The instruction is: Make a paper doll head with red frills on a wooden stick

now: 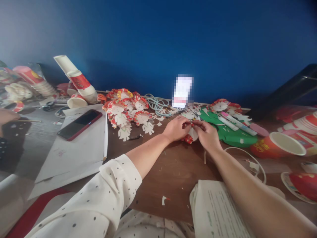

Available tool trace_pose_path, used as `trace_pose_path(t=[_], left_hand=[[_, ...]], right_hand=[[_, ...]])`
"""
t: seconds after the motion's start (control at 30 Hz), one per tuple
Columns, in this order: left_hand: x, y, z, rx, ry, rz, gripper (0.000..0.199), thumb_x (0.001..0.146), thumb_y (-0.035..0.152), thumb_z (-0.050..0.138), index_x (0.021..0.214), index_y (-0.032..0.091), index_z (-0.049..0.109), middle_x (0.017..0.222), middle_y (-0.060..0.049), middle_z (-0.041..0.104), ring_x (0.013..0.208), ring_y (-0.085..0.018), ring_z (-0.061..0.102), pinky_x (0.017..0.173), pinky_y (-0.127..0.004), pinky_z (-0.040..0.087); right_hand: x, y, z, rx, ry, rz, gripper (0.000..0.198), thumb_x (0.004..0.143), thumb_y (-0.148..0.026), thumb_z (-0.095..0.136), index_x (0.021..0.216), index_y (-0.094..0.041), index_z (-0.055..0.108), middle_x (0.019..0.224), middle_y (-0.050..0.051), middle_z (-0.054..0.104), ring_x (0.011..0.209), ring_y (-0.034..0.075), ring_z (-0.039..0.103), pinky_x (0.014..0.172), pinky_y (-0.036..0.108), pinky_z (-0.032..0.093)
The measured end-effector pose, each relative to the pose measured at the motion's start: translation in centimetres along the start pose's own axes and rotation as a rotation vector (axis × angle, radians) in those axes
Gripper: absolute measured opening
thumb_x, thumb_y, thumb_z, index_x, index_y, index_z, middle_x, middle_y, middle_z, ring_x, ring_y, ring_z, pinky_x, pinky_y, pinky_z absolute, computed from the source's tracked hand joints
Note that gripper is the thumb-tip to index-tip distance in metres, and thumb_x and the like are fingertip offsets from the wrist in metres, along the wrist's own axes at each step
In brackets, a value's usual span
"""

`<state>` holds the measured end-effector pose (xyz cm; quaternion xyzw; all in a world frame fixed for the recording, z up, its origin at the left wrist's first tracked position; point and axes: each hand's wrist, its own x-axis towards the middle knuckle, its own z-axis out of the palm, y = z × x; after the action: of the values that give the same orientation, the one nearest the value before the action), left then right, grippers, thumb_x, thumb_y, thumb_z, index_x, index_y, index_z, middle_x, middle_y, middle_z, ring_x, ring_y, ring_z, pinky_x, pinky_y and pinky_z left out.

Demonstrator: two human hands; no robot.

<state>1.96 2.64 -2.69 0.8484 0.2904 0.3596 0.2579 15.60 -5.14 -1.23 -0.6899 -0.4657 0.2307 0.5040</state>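
Observation:
My left hand and my right hand meet above the brown table. Their fingertips are pinched together on a small paper figure with a red fringed edge and a white middle. Most of it hides behind the fingers. Left of my hands lies a cluster of similar paper figures, red and frilled with white cut-out bodies. More paper figures lie to the right, beside a green sheet strewn with white scraps.
A lit phone leans against the blue wall behind a coiled cable. A dark phone rests on white card at left. Paper cups stand behind it; an orange cup lies right. Someone's hand shows far left.

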Motion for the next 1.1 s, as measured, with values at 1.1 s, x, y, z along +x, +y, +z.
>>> trace_pose_path(t=[1.1], left_hand=[[-0.2,0.0,0.3,0.087,0.002,0.019,0.009,0.083,0.026,0.061,0.085,0.017,0.063,0.092,-0.006,0.065,0.091,-0.02,0.061,0.083,-0.033,0.052]], right_hand=[[-0.3,0.9,0.2,-0.185,-0.044,-0.206,0.034,0.08,-0.026,0.057,0.108,-0.016,0.075,0.103,0.01,0.076,0.098,0.027,0.071,0.09,0.04,0.053]])
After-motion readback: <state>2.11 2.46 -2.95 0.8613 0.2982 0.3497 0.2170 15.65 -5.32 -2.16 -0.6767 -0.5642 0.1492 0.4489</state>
